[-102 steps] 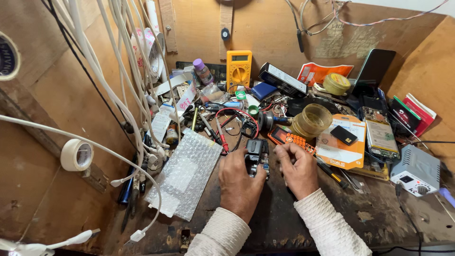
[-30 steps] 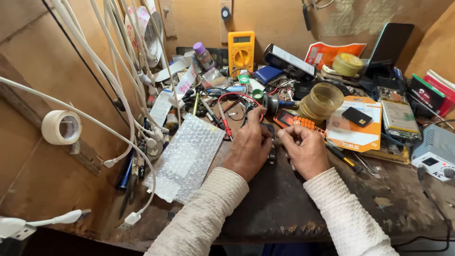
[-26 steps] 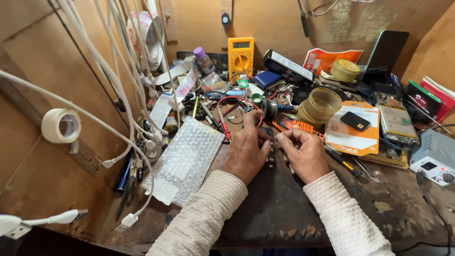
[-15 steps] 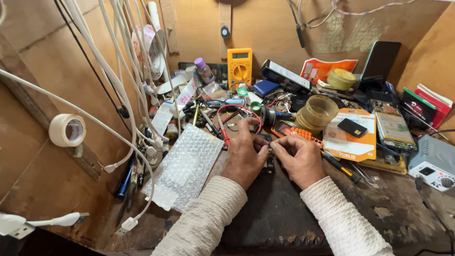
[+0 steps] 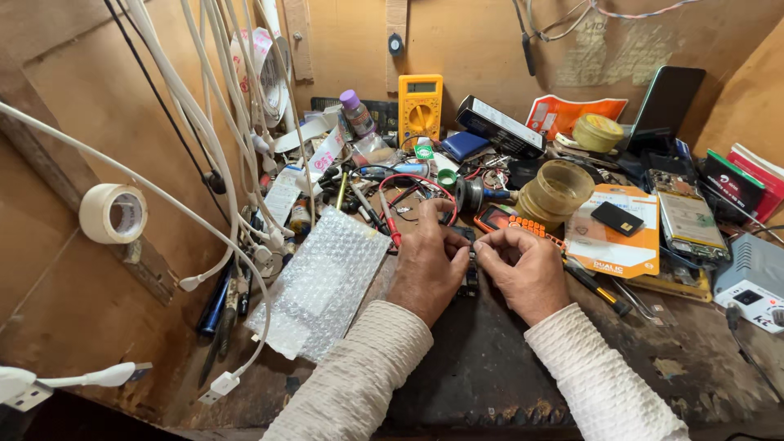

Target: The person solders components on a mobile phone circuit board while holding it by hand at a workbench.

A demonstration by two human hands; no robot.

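Change noted: against the earlier view, we find the small dark device no longer exposed; both hands have closed over it at mid-bench.
Left hand: grip narrow, fingertips pinched on the device's upper edge.
Right hand: grip narrow, pinching the same edge, touching the left.
Implication: we judge fine work on the device is under way.
Device position: flat on the dark bench, between the bubble wrap and the orange card.
Containers: purple-capped bottle, contents not discernible.
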